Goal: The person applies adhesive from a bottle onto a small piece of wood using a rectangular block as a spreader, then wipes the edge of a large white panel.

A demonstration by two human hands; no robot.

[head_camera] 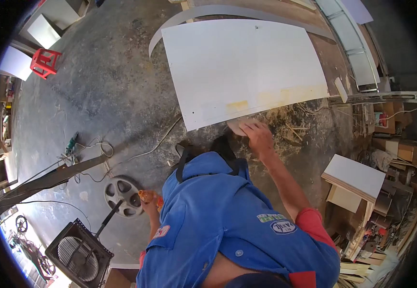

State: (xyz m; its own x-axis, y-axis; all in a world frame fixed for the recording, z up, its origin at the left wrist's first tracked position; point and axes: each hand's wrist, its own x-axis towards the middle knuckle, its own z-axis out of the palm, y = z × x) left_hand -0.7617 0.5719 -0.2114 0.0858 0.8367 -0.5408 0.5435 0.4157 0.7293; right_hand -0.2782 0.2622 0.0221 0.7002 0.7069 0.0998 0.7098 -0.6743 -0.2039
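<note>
My left hand (151, 203), low beside my body, is closed around a small plastic bottle (147, 196) with orange colouring. My right hand (259, 135) holds a thin, flat, pale piece (236, 128) just below the near edge of a large white panel (244, 68). Yellowish smears mark the near side of that panel. A long grey strip (179, 19) curves around the panel's far side.
On the left stand a box fan (78, 252), a round base with holes (113, 189) and a red plastic stool (45, 62). Cords and a green power tool (71, 143) lie on the concrete floor. A white-topped stand (356, 176) and wood scraps are at right.
</note>
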